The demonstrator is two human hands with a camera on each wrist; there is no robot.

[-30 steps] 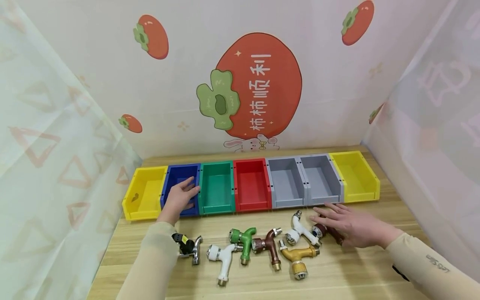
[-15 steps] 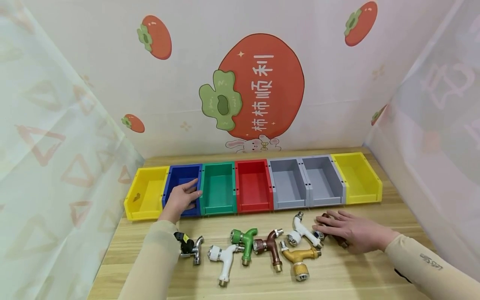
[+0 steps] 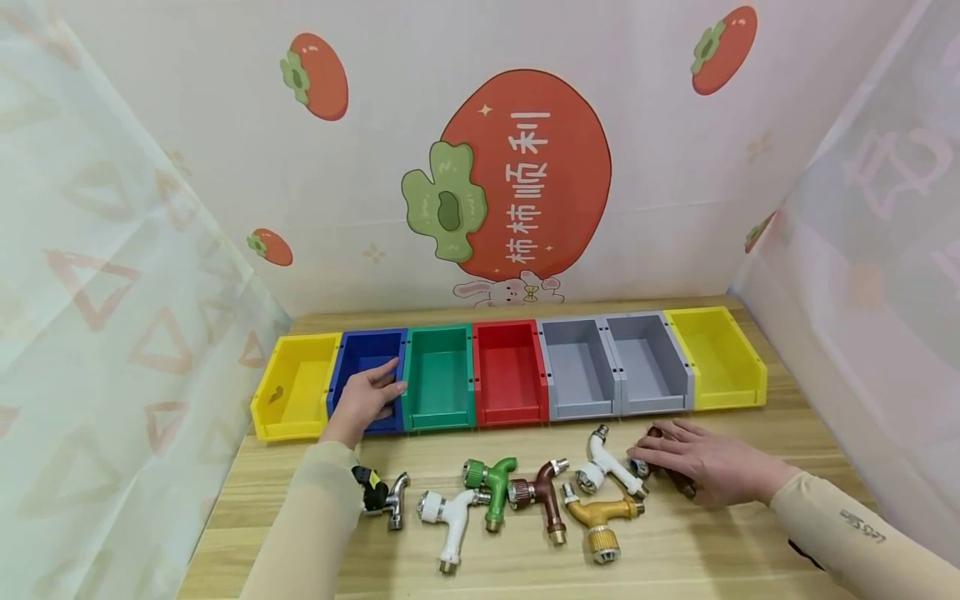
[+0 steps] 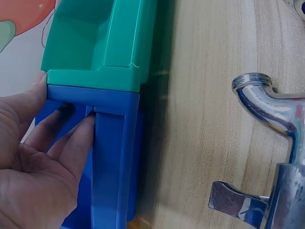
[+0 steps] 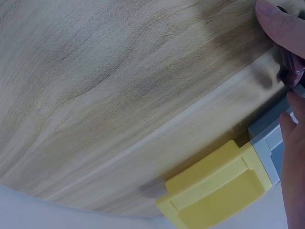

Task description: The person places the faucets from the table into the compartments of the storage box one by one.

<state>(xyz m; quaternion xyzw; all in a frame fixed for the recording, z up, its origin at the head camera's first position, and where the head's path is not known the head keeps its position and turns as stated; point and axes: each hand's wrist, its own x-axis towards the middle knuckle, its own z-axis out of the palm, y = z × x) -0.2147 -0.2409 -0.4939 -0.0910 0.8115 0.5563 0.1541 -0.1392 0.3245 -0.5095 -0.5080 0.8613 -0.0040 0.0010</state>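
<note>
My left hand (image 3: 365, 402) reaches into the blue bin (image 4: 112, 157). Its fingers press inside the wall beside the green bin (image 3: 438, 375), and the thumb lies at the seam between both bins, pinching that edge. A chrome tap with a black handle (image 3: 382, 497) lies just in front of this hand. Far to the right, my right hand (image 3: 708, 464) lies over a dark brown tap (image 3: 681, 482). In the right wrist view the thumb and fingers grip this tap (image 5: 291, 62) from both sides; much of it is hidden. A white tap (image 3: 611, 463) lies beside it.
Yellow (image 3: 298, 387), red (image 3: 511, 375), two grey (image 3: 581, 371) and another yellow bin (image 3: 722, 358) complete the row along the back wall. On the wooden table lie another white tap (image 3: 452, 525), a green tap (image 3: 495, 485), a brown tap (image 3: 543, 496) and a gold tap (image 3: 602, 521).
My right hand has settled lower over the dark brown tap, which has turned slightly beneath it. The left hand stays at the blue bin's edge, and the head view has shifted slightly.
</note>
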